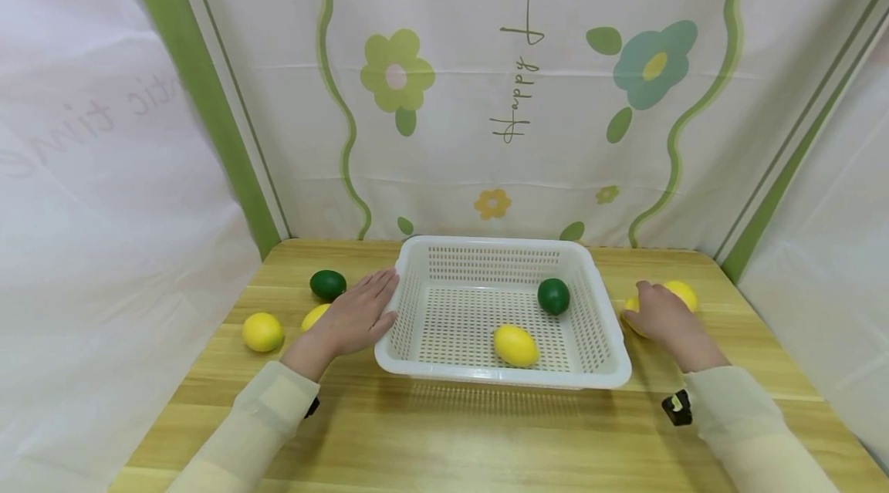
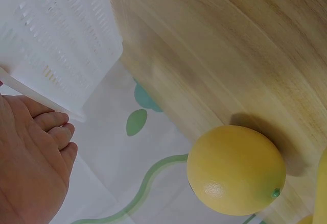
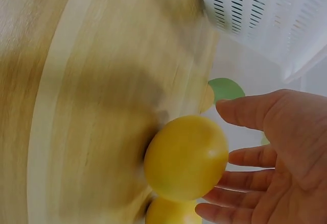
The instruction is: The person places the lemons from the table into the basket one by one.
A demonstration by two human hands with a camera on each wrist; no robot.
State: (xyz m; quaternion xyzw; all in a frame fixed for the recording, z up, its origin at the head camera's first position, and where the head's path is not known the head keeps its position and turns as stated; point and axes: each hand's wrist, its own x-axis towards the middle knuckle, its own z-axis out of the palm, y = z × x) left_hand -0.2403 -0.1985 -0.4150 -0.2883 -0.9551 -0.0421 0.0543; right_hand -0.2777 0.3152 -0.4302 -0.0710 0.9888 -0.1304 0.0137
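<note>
L: we lay our left hand (image 1: 356, 313), fingers straight, against the white basket (image 1: 503, 376) | R: our right hand (image 1: 664, 318), fingers spread, meets a yellow lemon (image 3: 185, 157) on the surface (image 1: 500, 443), right of the basket

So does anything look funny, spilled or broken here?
Just one funny thing: the "Happy Life" writing runs sideways up the curtain, so you'd tilt your head to read it. The white basket looks whole, and I can't see any spill.

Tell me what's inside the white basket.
Inside the white basket: one yellow lemon and one dark green fruit. What lies directly beneath each is covered and cannot be seen.
</note>
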